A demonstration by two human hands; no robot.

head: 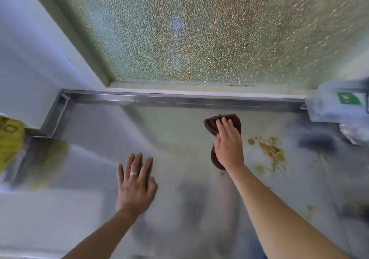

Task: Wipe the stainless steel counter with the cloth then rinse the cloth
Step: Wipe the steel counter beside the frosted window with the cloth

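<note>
On the counter [179,143], toward its far side, the cloth [223,125] is pressed flat under the right hand [228,144], whose fingers are laid nearly straight over it so that a broad patch of fabric meets the steel. Just right of the cloth a brown spill [272,151] is seen, still unwiped; the cloth appears to be placed beside it so that it can be swept across. The left hand [135,182] is spread wide and rested palm-down on the bare steel, near and left of the cloth, holding nothing, probably as a brace for the reach. A clear tub [337,103] is set at the far right and a yellow bag [10,139] at the left edge, both apart from the spill. No rinsing has been begun.
</note>
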